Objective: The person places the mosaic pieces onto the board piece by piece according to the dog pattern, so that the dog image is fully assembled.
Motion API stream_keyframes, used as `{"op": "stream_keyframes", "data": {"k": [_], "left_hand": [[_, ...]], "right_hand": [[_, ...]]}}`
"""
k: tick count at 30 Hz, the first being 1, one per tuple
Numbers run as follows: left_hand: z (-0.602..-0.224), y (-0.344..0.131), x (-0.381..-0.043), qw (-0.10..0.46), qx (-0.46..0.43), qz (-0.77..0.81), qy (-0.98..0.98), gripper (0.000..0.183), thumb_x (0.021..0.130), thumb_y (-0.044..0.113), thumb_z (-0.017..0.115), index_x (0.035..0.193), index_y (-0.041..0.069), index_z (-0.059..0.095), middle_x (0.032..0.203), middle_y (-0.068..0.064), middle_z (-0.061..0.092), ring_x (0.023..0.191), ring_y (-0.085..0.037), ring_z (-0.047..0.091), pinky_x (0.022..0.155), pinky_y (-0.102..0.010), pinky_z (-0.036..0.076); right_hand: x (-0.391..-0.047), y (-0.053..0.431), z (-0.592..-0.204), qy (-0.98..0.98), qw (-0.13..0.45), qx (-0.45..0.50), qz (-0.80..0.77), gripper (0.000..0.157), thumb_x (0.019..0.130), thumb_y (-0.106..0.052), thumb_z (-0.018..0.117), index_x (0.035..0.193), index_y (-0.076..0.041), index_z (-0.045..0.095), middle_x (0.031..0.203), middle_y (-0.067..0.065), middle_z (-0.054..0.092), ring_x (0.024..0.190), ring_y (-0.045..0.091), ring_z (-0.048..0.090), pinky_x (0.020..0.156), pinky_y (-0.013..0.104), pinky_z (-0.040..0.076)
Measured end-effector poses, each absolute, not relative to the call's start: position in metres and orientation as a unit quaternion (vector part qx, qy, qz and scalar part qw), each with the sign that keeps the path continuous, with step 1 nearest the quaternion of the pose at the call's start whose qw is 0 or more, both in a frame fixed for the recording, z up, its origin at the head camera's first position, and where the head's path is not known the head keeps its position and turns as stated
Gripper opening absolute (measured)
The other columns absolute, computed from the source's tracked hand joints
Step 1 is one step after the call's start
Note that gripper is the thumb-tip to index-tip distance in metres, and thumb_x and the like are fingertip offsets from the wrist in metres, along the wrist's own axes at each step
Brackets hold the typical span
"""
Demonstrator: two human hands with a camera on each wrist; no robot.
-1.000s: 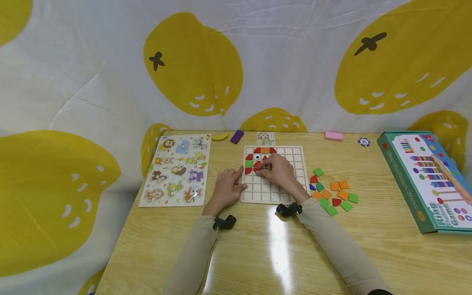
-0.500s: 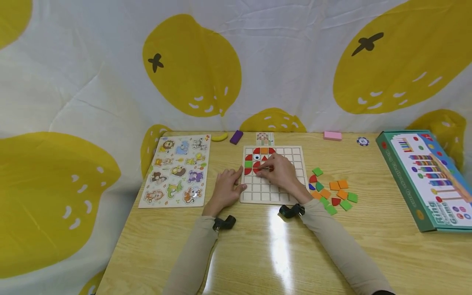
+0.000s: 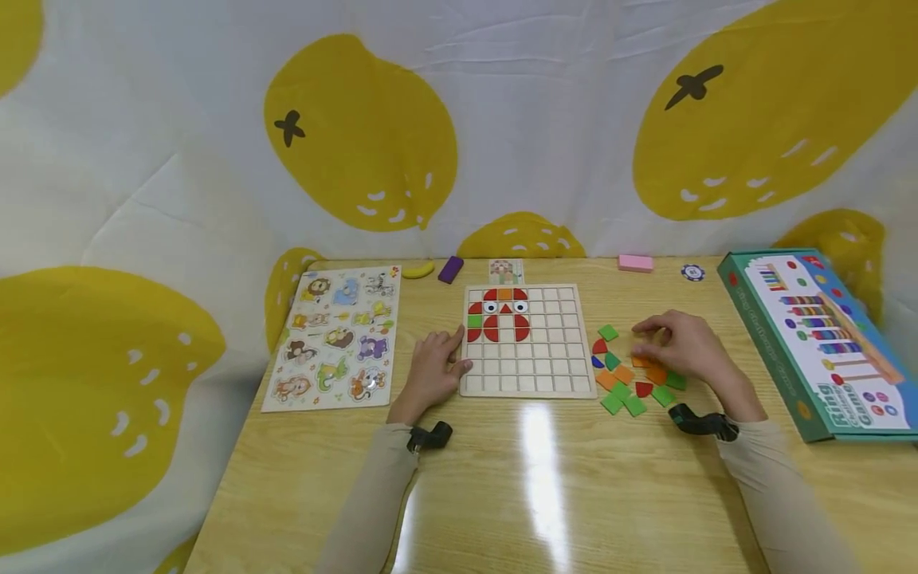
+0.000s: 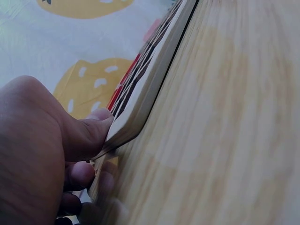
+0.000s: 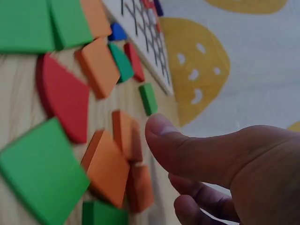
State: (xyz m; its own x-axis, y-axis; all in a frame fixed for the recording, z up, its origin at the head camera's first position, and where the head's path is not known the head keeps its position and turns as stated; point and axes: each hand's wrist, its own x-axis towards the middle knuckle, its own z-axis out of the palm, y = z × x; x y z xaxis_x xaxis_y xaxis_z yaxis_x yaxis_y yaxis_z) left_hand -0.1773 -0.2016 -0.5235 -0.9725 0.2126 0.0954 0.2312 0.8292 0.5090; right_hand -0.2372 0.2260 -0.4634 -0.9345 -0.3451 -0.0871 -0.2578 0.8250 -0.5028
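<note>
A pale wooden grid board (image 3: 548, 352) lies mid-table. Red curved tiles (image 3: 522, 328), a red triangle, two eye tiles (image 3: 491, 308), an orange square and a green square (image 3: 475, 320) fill cells at its upper left. My left hand (image 3: 433, 365) rests at the board's left side, its thumb (image 4: 96, 129) touching the board's corner edge. To the right, my right hand (image 3: 687, 348) hovers over loose tiles with thumb and fingers apart, holding nothing. Below it are orange squares (image 5: 107, 168), green squares (image 5: 44, 171) and a red curved tile (image 5: 63, 98).
An animal peg puzzle (image 3: 333, 339) lies left. Along the back are a toy banana (image 3: 418, 270), a purple block (image 3: 450, 269), a pattern card (image 3: 506, 272), a pink block (image 3: 635, 263) and a poker chip (image 3: 692, 273). A game box (image 3: 825, 343) stands at the right.
My right hand has left the board and moved right to the loose tiles, uncovering the second eye tile and the red tiles beneath it. My left hand stays at the board's edge.
</note>
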Motion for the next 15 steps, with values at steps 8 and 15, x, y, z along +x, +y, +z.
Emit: {"op": "stream_keyframes", "data": {"k": [8,15], "left_hand": [[-0.525,-0.206,-0.176,0.027,-0.116,-0.274,-0.954,0.066,0.092,0.034,0.066,0.150,0.013,0.042,0.081,0.003,0.044,0.080,-0.016,0.037,0.080,-0.034,0.026],[-0.525,-0.204,-0.176,0.024,-0.118,-0.279,-0.953,0.066,0.093,0.034,0.066,0.151,0.013,0.041,0.081,0.003,0.044,0.080,-0.016,0.036,0.081,-0.035,0.027]], "right_hand": [[-0.230,0.243,-0.479,0.949,0.087,-0.162,-0.255,0.021,0.087,-0.029,0.076,0.095,-0.010,0.073,0.086,0.003,0.067,0.072,0.017,0.053,0.065,0.030,0.042],[-0.229,0.246,-0.481,0.946,0.083,-0.142,-0.281,0.023,0.092,-0.027,0.071,0.099,-0.007,0.065,0.085,0.005,0.063,0.073,0.017,0.053,0.063,0.025,0.043]]}}
